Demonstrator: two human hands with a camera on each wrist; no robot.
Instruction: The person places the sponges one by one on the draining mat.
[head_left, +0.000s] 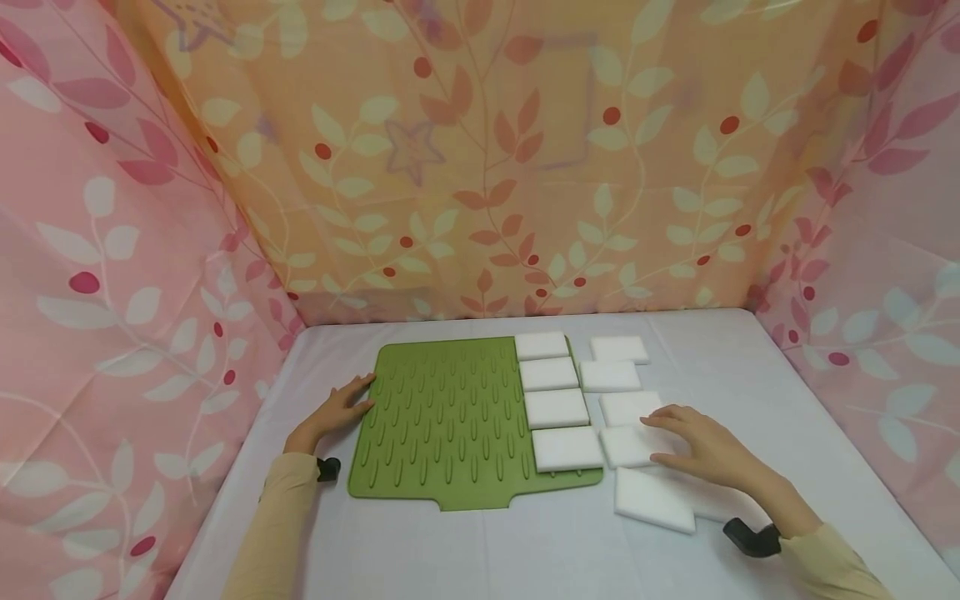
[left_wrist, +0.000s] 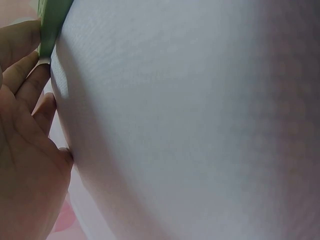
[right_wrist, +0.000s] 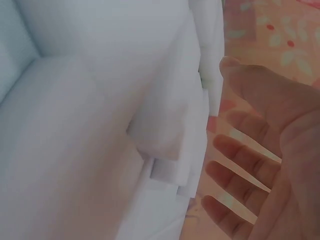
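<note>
White block (head_left: 627, 447) partly hidden behind right hand (head_left: 703, 444).

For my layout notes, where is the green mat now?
The green mat lies on the white tabletop in the head view's lower middle, with the left hand at its left edge and four white blocks lying on its right side.

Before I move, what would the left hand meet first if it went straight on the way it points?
Most likely the green mat, at its left edge; the left hand is right beside it, possibly touching.
</note>
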